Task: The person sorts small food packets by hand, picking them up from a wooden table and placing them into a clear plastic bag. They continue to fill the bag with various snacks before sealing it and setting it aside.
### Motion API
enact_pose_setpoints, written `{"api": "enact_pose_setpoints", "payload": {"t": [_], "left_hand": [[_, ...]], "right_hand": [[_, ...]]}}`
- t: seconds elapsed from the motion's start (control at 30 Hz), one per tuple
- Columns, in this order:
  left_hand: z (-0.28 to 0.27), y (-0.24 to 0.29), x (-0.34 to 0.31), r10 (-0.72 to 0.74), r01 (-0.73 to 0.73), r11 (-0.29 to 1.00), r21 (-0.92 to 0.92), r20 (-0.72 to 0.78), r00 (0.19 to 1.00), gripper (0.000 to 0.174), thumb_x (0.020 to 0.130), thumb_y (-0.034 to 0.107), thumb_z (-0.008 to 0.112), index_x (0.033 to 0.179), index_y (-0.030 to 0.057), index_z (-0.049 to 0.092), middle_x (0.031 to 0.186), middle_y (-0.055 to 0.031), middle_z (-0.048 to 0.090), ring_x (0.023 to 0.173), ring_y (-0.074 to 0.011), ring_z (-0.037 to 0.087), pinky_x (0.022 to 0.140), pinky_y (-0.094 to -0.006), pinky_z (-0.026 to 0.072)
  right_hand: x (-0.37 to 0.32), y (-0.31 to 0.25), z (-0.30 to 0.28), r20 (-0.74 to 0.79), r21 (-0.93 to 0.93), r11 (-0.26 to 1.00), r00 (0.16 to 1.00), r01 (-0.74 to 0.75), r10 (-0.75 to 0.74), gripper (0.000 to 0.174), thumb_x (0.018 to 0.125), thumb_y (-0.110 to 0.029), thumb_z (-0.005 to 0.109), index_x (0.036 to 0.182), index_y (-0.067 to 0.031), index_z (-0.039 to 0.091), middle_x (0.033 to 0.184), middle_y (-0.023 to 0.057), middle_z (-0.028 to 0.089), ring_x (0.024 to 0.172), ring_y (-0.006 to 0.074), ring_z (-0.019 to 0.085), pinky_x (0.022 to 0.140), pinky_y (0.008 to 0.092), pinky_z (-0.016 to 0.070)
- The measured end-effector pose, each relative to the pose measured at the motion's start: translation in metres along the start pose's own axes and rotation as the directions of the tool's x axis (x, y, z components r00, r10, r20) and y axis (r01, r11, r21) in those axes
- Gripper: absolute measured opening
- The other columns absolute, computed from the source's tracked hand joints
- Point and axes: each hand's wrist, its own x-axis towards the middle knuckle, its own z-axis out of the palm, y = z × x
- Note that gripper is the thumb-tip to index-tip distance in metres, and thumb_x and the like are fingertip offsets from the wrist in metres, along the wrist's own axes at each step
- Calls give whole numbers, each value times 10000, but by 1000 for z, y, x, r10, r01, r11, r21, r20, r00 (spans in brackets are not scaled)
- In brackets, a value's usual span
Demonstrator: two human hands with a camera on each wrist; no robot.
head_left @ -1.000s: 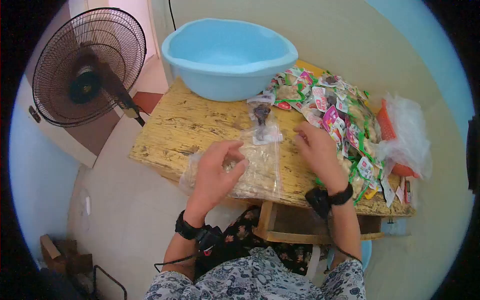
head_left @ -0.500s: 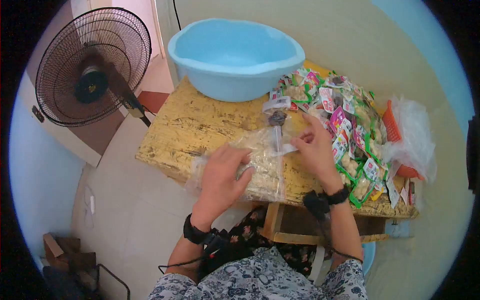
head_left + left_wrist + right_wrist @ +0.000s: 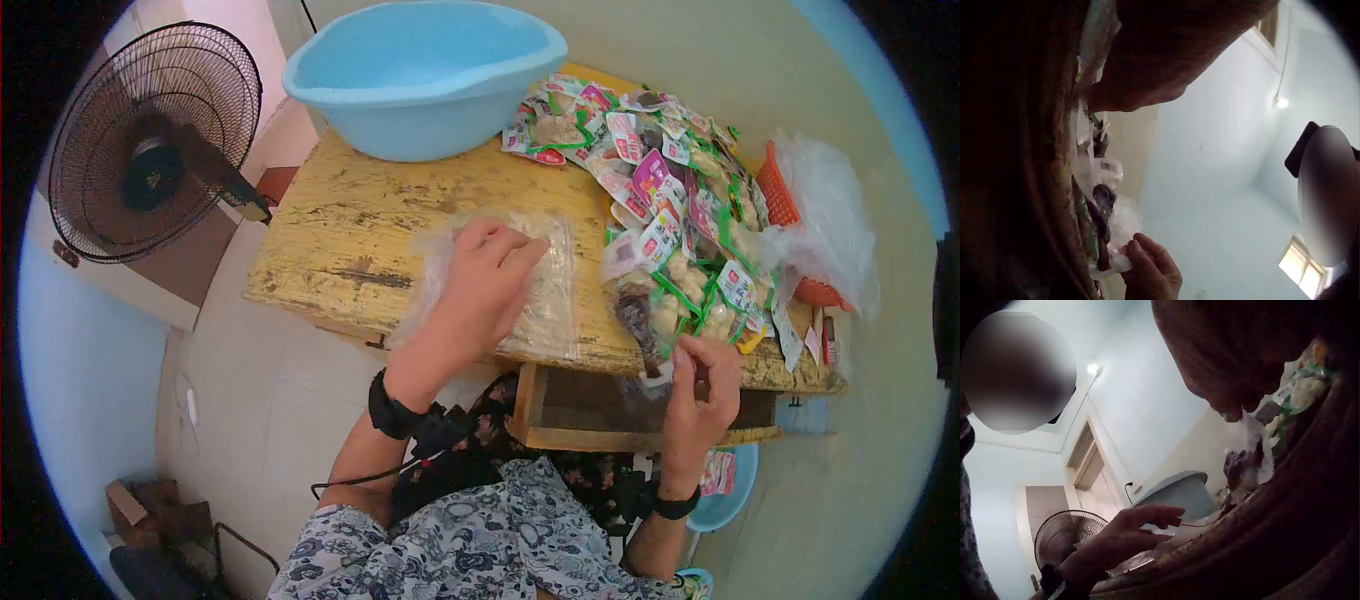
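Note:
My right hand (image 3: pixel 705 395) is at the table's front edge and pinches the end of a clear packet between thumb and fingers. The packet (image 3: pixel 636 315) holds a dark, drumstick-shaped piece and lies slanting against the near side of a packet heap (image 3: pixel 690 215). In the right wrist view the dark packet (image 3: pixel 1241 464) hangs below the fingertips. My left hand (image 3: pixel 480 290) rests over a flat stack of clear plastic bags (image 3: pixel 555 305), fingers loosely bent and pointing right. In the right wrist view, the left hand (image 3: pixel 1125 537) shows from the side with thumb and fingers apart.
A big light-blue basin (image 3: pixel 420 115) stands at the back of the worn yellow table (image 3: pixel 340 215). At right, clear plastic (image 3: pixel 825 220) covers a red basket (image 3: pixel 778 190). Below, a wooden drawer (image 3: pixel 570 435) stands pulled out. A black fan (image 3: pixel 150 150) is at left.
The dark packet has gone from the top of the clear bags to the heap's near side, with my right hand moving right and nearer. My left hand has stayed over the bags.

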Motion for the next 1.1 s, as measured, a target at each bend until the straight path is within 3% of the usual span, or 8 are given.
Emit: {"api": "enact_pose_setpoints", "payload": {"t": [0.17,0.3,0.37,0.47,0.57,0.67,0.97,1.1], "left_hand": [[17,8,-10,-9,8,999,-44,-33,999,317,735,-13,667,1048,33,646,1017,-123,583,969,-343,539,843,-445,451],[12,20,-16,-27,32,992,-124,45,999,166,774,48,692,919,30,614,967,-125,582,936,-343,543,809,-431,455],[6,31,-17,-89,106,975,-194,95,991,166,808,108,722,906,33,611,937,-126,580,915,-335,541,791,-428,450],[-2,52,-9,-187,207,971,-121,159,969,276,839,232,769,862,29,584,874,-129,559,874,-322,521,766,-416,444],[16,73,-1,-282,262,955,142,140,949,374,831,289,800,823,32,528,850,-130,513,830,-320,489,779,-412,427],[55,67,-10,-302,302,953,3,26,953,390,825,265,796,813,35,481,836,-130,466,824,-332,460,811,-430,409],[40,81,-7,-242,231,966,119,80,967,188,906,112,668,859,25,509,852,-123,467,840,-315,457,781,-421,421],[33,81,-11,-345,359,915,-184,104,933,118,955,94,612,892,22,542,856,-81,493,815,-215,491,725,-342,437]], "right_hand": [[-18,19,2,50,138,969,979,-203,198,208,869,26,690,1071,-17,662,958,78,637,861,183,602,782,314,490],[-23,29,9,104,232,925,954,-300,283,238,880,-4,696,1114,-30,659,940,58,622,844,164,589,763,297,483],[-21,33,8,50,199,949,969,-246,240,246,884,-6,692,1126,-33,655,937,49,616,829,153,580,742,290,478],[-18,38,4,29,205,945,967,-253,253,266,887,-10,694,1148,-36,648,937,44,609,810,138,569,715,285,471],[-21,39,-3,54,208,934,957,-290,285,288,884,-14,700,1165,-41,642,948,43,608,801,130,563,689,280,465],[-27,38,-6,59,224,928,954,-299,293,298,883,-15,703,1173,-43,640,958,42,607,800,128,562,670,274,460],[-44,51,1,67,459,827,941,-324,332,517,836,-3,771,1307,-25,560,1053,77,634,829,119,596,654,244,501],[-47,51,-11,159,484,759,897,-435,412,612,833,-17,782,1370,-10,489,1027,93,645,797,112,621,637,235,509]]}}
